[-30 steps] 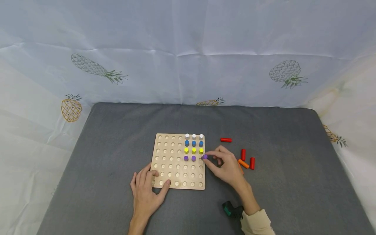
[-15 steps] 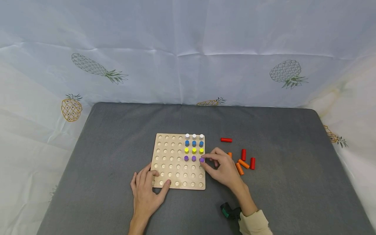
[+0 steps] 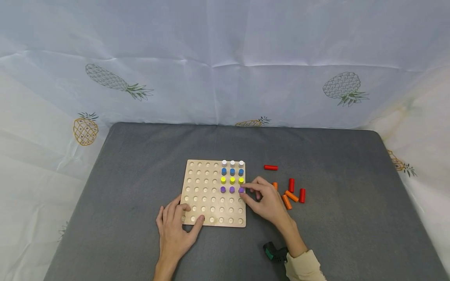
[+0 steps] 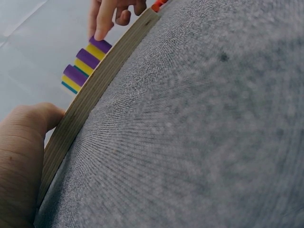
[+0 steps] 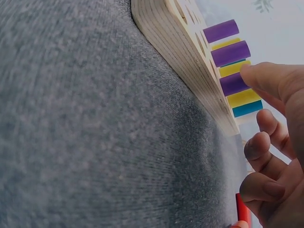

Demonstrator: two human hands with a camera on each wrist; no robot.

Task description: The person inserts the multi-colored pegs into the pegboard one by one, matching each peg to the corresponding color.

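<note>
A square wooden pegboard [image 3: 208, 203] with rows of round holes lies on the grey cloth. My right hand [image 3: 268, 199] pinches a purple peg [image 5: 232, 84] between thumb and index finger; it stands upright at the right end of the purple row. Two more purple pegs [image 3: 227, 189] stand left of it. Behind are rows of three yellow pegs [image 3: 232, 180], three blue pegs [image 3: 232, 171] and three white pegs [image 3: 232, 163]. At the board's near left corner rests my left hand [image 3: 175, 226], fingers spread along the side, thumb over the front edge.
To the right of the board lie three red pegs [image 3: 270, 167] and three orange pegs [image 3: 291, 195], some partly behind the right hand. A black and green device [image 3: 274, 253] sits by the right wrist. Pineapple-printed white cloth [image 3: 225, 89] hangs behind the grey table [image 3: 147, 148].
The right hand has moved slightly left and brought the tilted purple peg upright into line with the other two purple pegs. The left hand has stayed in place.
</note>
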